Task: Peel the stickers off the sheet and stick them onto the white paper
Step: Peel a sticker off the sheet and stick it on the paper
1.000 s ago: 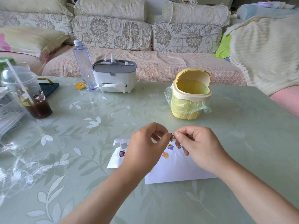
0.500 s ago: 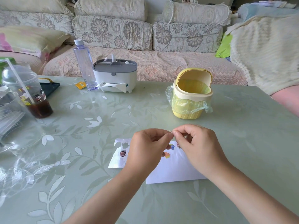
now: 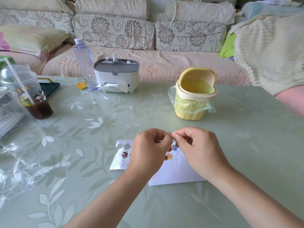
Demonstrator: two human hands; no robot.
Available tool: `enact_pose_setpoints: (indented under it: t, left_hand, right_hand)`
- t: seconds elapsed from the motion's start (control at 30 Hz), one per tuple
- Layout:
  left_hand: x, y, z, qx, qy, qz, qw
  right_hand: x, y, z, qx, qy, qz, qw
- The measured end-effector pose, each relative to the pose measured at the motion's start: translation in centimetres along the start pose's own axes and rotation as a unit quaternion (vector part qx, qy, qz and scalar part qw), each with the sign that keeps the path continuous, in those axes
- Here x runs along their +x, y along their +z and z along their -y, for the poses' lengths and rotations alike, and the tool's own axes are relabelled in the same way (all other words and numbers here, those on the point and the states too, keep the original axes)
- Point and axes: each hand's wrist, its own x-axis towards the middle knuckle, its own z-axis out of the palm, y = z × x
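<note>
In the head view, the left hand (image 3: 148,150) and right hand (image 3: 199,148) meet fingertip to fingertip, both pinching a tiny sticker (image 3: 170,132) above the white paper (image 3: 176,173). The sticker sheet (image 3: 120,155) lies at the paper's nine o'clock. This looks like the peeling step; next, the freed sticker needs pressing onto bare paper toward six o'clock.

2 hands meet fingertip to fingertip, raised in front of the body.
The left hand (image 3: 150,149) and right hand (image 3: 198,148), fingers curled, pinch 1 small thin piece (image 3: 170,132) between thumb and forefinger tips. Both bare forearms reach in from below.
</note>
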Motion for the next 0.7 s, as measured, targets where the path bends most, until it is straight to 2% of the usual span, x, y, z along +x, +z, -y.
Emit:
enact_pose_setpoints:
  t: [0.4, 0.7]
  left_hand:
    - [0.4, -0.3, 0.0, -0.051, -0.011, 0.080, 0.995]
    - [0.9, -0.6, 0.2, 0.035, 0.026, 0.069, 0.997]
  right_hand:
    - [0.6, -1.1, 0.6, 0.124, 0.088, 0.032, 0.988]
    - [0.1, -1.0, 0.6, 0.043, 0.037, -0.011, 0.998]
